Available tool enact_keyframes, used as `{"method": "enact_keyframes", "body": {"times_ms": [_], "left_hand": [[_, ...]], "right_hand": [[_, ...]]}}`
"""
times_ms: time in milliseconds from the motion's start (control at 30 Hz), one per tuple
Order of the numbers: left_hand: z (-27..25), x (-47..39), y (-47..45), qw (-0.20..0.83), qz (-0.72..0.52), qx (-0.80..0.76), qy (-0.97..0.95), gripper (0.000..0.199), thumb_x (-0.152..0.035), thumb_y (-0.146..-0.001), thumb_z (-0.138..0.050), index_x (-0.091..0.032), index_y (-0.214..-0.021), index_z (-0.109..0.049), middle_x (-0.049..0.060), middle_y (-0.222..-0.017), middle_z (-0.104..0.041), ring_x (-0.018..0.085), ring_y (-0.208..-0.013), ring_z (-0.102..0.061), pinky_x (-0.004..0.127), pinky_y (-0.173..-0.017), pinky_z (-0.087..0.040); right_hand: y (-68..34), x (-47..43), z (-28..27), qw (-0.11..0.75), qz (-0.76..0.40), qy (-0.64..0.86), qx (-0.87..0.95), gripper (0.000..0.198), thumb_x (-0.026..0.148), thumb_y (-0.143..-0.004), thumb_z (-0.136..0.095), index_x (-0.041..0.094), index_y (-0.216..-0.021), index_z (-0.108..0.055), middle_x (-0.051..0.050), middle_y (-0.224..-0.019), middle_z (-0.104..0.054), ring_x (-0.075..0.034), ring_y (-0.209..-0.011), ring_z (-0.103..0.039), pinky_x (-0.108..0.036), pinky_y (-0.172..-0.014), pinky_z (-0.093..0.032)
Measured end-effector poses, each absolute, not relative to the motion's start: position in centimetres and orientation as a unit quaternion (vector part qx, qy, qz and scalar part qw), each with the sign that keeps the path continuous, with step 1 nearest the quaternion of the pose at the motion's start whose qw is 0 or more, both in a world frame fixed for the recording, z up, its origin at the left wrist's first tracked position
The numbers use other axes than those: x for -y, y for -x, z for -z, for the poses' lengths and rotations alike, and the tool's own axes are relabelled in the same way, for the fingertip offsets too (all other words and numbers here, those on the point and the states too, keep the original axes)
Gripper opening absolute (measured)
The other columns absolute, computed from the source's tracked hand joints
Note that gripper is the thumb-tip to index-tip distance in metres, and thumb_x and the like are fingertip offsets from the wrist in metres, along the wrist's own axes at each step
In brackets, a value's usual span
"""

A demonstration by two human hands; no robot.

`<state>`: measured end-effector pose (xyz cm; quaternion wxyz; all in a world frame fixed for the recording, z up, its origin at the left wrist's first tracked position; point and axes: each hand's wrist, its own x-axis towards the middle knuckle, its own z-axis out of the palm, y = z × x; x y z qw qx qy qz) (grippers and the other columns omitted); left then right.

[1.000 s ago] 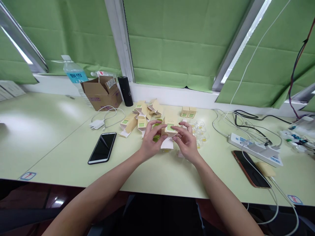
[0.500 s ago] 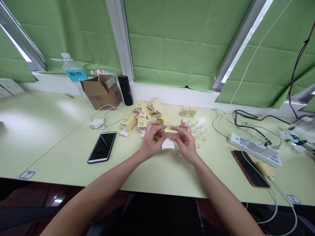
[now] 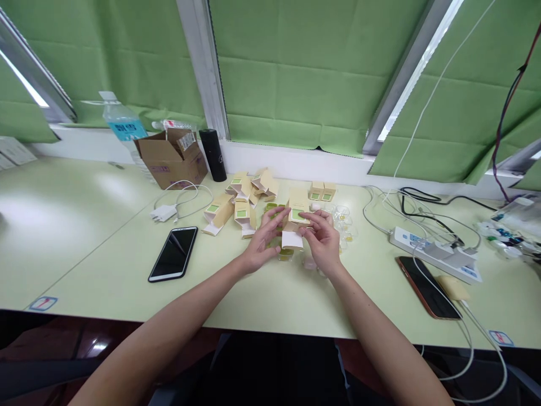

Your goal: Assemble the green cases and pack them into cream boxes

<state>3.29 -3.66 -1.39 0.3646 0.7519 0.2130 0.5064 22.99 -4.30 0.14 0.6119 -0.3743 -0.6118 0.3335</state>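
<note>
My right hand (image 3: 322, 237) pinches the right side of a small cream cardboard box (image 3: 298, 197) with a green square on its face. Its white end flap (image 3: 292, 239) hangs down toward me. At the box's left edge, my left hand (image 3: 262, 241) is open, thumb apart from the fingers; whether its fingertips touch the box I cannot tell. Green round-lidded pieces (image 3: 286, 255) lie partly hidden behind and below my left hand. Beyond my right hand are several clear small cups with yellow bits (image 3: 347, 231). A pinkish-white piece (image 3: 309, 262) lies under my right wrist.
Several opened cream boxes (image 3: 218, 212) lie to the left, and two closed ones (image 3: 322, 191) stand at the back. Around them are a phone (image 3: 174, 254), a charger (image 3: 164, 212), a carton (image 3: 171, 160), a black flask (image 3: 213, 155), a power strip (image 3: 435, 254) and another phone (image 3: 426, 287).
My left thumb has come away from the box and the left hand has opened. The box has shifted slightly right in my right hand, uncovering green pieces below.
</note>
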Motion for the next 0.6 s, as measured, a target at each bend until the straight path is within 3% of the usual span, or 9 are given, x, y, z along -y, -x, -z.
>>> {"method": "enact_keyframes", "body": {"times_ms": [167,300,467,600], "left_hand": [[1.3,3.8,-3.4,0.317,-0.498,-0.253,-0.767,0.088,-0.065,-0.088,-0.069,-0.037,-0.164,-0.035,0.016,-0.161,-0.034,0.033,-0.128,-0.057,0.054,-0.107,-0.054],[1.2,4.0,-3.6,0.295,-0.524,-0.27,-0.752,0.076,-0.062,-0.093,-0.066,-0.033,-0.159,-0.042,0.018,-0.156,-0.038,0.029,-0.119,-0.059,0.048,-0.1,-0.057],[1.1,3.9,-3.8,0.275,-0.561,-0.273,-0.731,0.061,-0.059,-0.096,-0.063,-0.029,-0.147,-0.05,0.017,-0.149,-0.044,0.027,-0.117,-0.062,0.041,-0.091,-0.059],[1.0,3.8,-3.8,0.274,-0.57,-0.286,-0.72,0.057,-0.064,-0.096,-0.059,-0.029,-0.14,-0.05,0.016,-0.145,-0.047,0.026,-0.117,-0.062,0.039,-0.09,-0.059]], "right_hand": [[-23.0,4.3,0.0,0.611,-0.33,0.373,0.616,0.028,0.031,-0.089,-0.072,0.029,-0.116,-0.077,-0.005,-0.122,-0.043,-0.011,-0.084,-0.063,-0.034,-0.078,-0.066],[-23.0,4.5,0.0,0.596,-0.333,0.366,0.632,0.032,0.033,-0.088,-0.074,0.032,-0.12,-0.077,-0.005,-0.126,-0.042,-0.012,-0.089,-0.065,-0.037,-0.085,-0.068],[-22.9,5.0,-0.2,0.587,-0.338,0.343,0.651,0.03,0.036,-0.093,-0.07,0.034,-0.122,-0.077,-0.007,-0.129,-0.042,-0.021,-0.116,-0.06,-0.038,-0.09,-0.066],[-23.0,5.3,-0.3,0.558,-0.343,0.338,0.676,0.032,0.037,-0.099,-0.063,0.035,-0.129,-0.074,-0.008,-0.132,-0.04,-0.018,-0.106,-0.061,-0.041,-0.092,-0.065]]}}
